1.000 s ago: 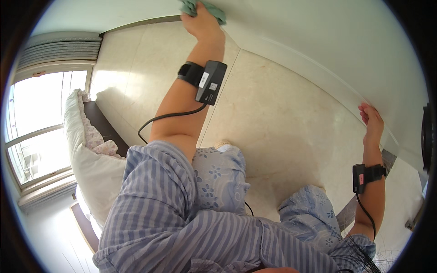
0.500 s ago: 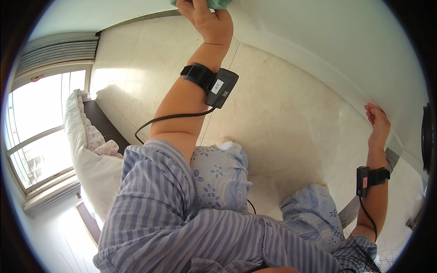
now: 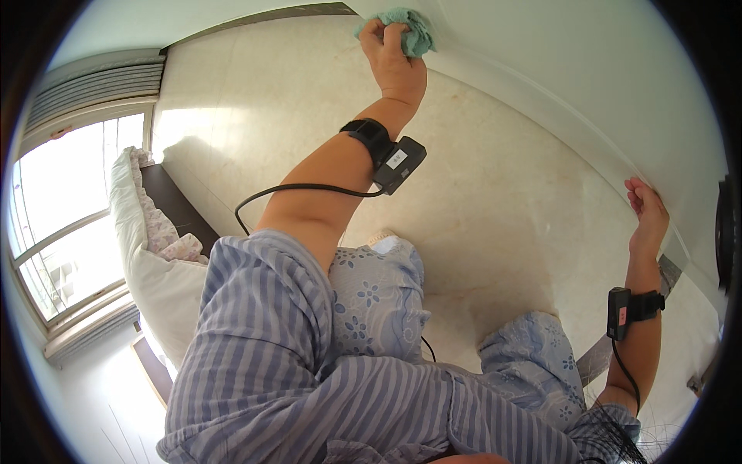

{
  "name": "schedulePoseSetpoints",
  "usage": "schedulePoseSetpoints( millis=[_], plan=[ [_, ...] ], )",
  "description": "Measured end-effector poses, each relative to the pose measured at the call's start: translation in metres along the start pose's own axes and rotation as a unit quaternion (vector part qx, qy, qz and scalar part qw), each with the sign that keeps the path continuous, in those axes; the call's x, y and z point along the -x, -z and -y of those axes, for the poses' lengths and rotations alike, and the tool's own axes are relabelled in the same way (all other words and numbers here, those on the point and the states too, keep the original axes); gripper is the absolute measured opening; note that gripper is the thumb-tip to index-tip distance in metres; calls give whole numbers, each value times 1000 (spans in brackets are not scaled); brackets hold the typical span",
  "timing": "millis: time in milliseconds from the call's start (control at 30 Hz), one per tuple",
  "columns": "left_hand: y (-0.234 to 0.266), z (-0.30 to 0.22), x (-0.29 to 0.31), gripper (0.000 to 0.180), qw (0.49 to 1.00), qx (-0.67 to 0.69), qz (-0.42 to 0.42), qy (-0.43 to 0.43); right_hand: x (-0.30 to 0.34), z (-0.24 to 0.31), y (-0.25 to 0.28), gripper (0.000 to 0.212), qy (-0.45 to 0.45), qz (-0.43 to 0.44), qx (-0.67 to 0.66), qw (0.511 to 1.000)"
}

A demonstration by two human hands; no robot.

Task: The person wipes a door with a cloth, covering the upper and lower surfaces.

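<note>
My left hand (image 3: 396, 63) is stretched far forward, its fingers closed over a crumpled green cloth (image 3: 416, 32). The cloth touches the lower part of a smooth white panel (image 3: 541, 54), close to where it meets the pale floor. Off to the right, my right hand (image 3: 648, 215) rests against the same panel near its lower edge. Its fingers are loosely bent and nothing shows in them. Each forearm wears a black strap with a small black box, the left box (image 3: 400, 165) and the right box (image 3: 617, 313), each with a cable.
Pale tiled floor (image 3: 479, 185) lies between my arms, with my knees in flowered trousers (image 3: 371, 301) above it. To the left stand a bed with a white cover (image 3: 143, 255) and dark frame (image 3: 179, 207), and a bright window (image 3: 66, 209). A dark strip (image 3: 263, 21) edges the far wall.
My left hand has moved right and a little nearer along the white panel, carrying the green cloth. My right hand has barely shifted.
</note>
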State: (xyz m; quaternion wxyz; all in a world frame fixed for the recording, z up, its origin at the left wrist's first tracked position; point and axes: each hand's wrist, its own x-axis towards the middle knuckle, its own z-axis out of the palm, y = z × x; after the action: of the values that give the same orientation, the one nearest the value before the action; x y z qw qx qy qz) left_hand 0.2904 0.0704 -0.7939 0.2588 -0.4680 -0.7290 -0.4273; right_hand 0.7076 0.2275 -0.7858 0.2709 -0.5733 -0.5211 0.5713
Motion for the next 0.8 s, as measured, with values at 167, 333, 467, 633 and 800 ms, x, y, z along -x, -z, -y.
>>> schedulePoseSetpoints(
  millis=[167, 333, 467, 633, 800],
  plan=[
    [-12, 11, 19, 36, 984, 46, 68, 158, 5, 11, -7, 23, 12, -1, -18, 1000],
    [-22, 8, 20, 39, 935, 72, 101, 332, 7, 13, -7, 23, 5, -2, -9, 1000],
    [-35, 13, 18, 32, 851, 157, 16, 501, 6, 13, -9, 24, 7, 15, -2, 1000],
    [-51, 18, 15, 34, 780, -148, 563, 229, 9, 9, 3, 25, -3, 5, 1, 1000],
    [-90, 80, 90, 31, 799, 326, 334, 380, 2, 16, -17, 25, 10, 39, 1, 999]
  ],
)
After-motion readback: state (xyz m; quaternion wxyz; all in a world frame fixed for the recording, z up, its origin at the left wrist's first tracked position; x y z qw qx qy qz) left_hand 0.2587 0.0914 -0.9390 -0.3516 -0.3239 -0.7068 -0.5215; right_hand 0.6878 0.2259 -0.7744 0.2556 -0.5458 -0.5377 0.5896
